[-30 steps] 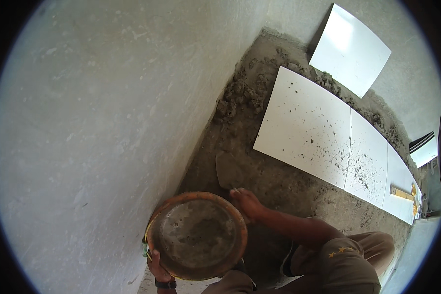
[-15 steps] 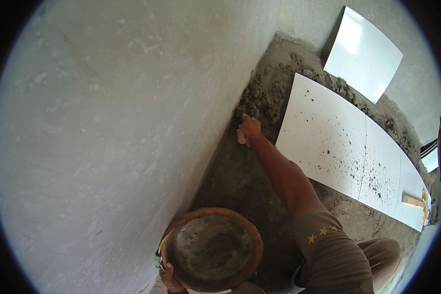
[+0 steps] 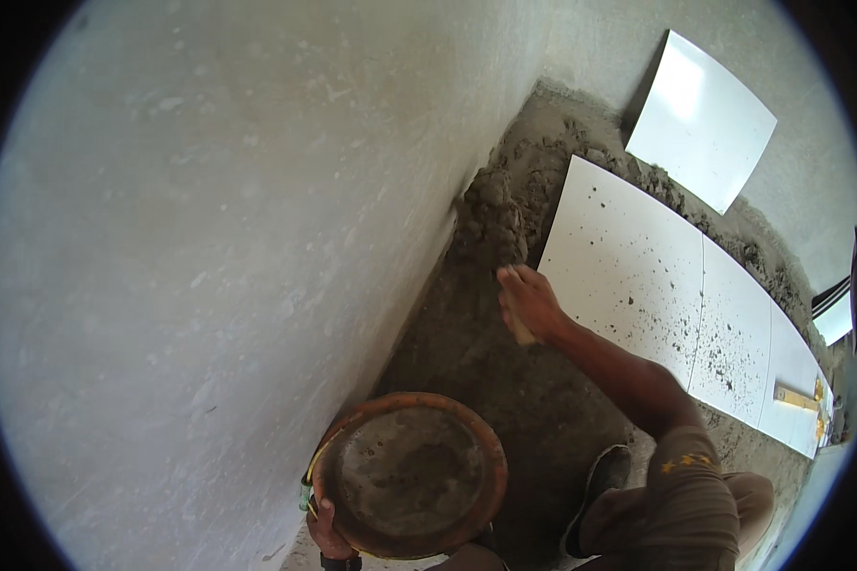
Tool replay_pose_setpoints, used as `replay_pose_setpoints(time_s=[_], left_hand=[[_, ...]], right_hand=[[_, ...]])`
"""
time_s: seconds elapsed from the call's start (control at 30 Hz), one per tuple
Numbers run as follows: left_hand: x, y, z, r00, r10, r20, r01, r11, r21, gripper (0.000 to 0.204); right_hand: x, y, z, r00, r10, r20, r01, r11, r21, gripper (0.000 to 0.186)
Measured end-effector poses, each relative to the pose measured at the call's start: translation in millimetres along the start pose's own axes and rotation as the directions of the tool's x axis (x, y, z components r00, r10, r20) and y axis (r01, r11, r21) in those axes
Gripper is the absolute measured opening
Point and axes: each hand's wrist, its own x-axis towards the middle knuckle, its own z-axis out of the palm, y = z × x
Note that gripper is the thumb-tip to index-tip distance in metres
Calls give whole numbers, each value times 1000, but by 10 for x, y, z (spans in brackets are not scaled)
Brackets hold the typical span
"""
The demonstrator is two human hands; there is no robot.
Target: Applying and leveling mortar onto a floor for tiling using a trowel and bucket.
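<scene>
My right hand [image 3: 531, 303] is closed round the pale handle of a trowel [image 3: 523, 333], beside the near left corner of a large white tile [image 3: 619, 247]. The trowel's blade is hard to tell from the grey mortar [image 3: 493, 200] heaped along the foot of the wall just beyond it. At the lower edge my left hand [image 3: 329, 533] grips the side of a round, reddish-brown basin [image 3: 493, 457], thumb up by the rim. Wet grey mix lies in the bottom of the basin.
A plain wall [image 3: 209, 238] rises close on the left. Laid white tiles, spattered with mortar, run to the right, where a yellowish tool [image 3: 796, 398] lies. Another white tile [image 3: 705, 119] leans against the far wall. My shoe [image 3: 607, 476] rests on the floor.
My right hand with the trowel has come back from the wall, rightward and nearer to me. More mortar now sits heaped at the wall's foot. My left hand still holds the basin.
</scene>
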Motion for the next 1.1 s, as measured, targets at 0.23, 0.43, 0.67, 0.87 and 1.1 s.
replay_pose_setpoints(time_s=[0.23,0.43,0.67,0.87,1.1], left_hand=[[-84,101,110,994,-46,-101,44,999,-23,63],[-60,32,70,993,-33,-114,29,999,-41,56],[-90,0,38,985,-19,-172,16,1000,-19,46],[-87,36,97,992,-51,-118,42,996,-73,47],[-23,-37,-40,997,-48,-66,41,994,-103,37]], right_hand=[[-1537,-601,-299,879,267,396,-115,923,-367,29],[-2035,-613,-149,642,112,758,427,770,-474,28],[-2138,-336,269,615,272,740,741,123,-660,42],[-2186,-174,231,540,-3,842,842,7,-540,40],[-2113,-386,227,562,50,826,806,194,-560,39]])
